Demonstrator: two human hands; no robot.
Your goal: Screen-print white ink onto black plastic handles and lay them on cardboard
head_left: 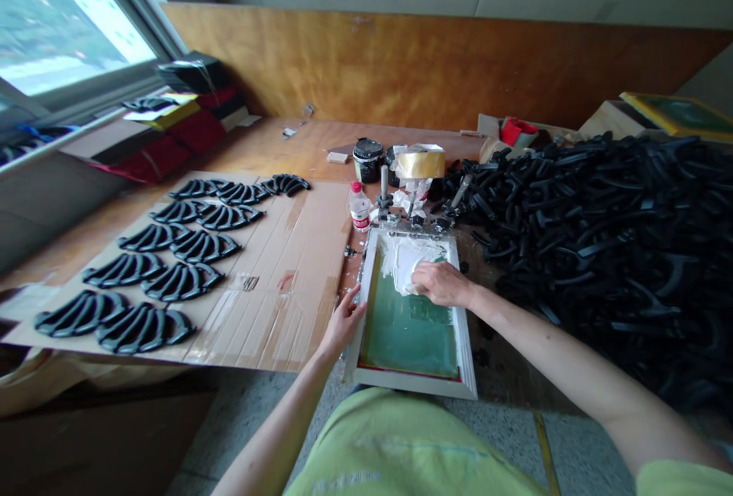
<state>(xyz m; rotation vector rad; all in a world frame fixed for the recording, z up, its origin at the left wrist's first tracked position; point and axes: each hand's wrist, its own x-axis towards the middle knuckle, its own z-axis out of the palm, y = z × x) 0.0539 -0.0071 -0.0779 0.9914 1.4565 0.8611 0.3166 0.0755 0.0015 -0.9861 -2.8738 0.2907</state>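
A screen-printing frame (466, 359) with a green mesh (409, 336) lies in front of me, its far end at a metal hinge clamp (415, 223). My right hand (442, 283) is closed on a white scraper (405, 265) over the far part of the mesh. White ink (395, 246) is smeared around it. At the frame's left edge, my left hand (345, 319) rests with its fingers stretched out and nothing in it. What lies under the mesh is hidden.
Left, rows of black curved parts (180, 278) lie on a cardboard sheet (303, 252). A large heap of black parts (618, 252) fills the right side. Behind the frame stand a red-capped bottle (360, 207), an ink tub (367, 160) and a tape roll (421, 163).
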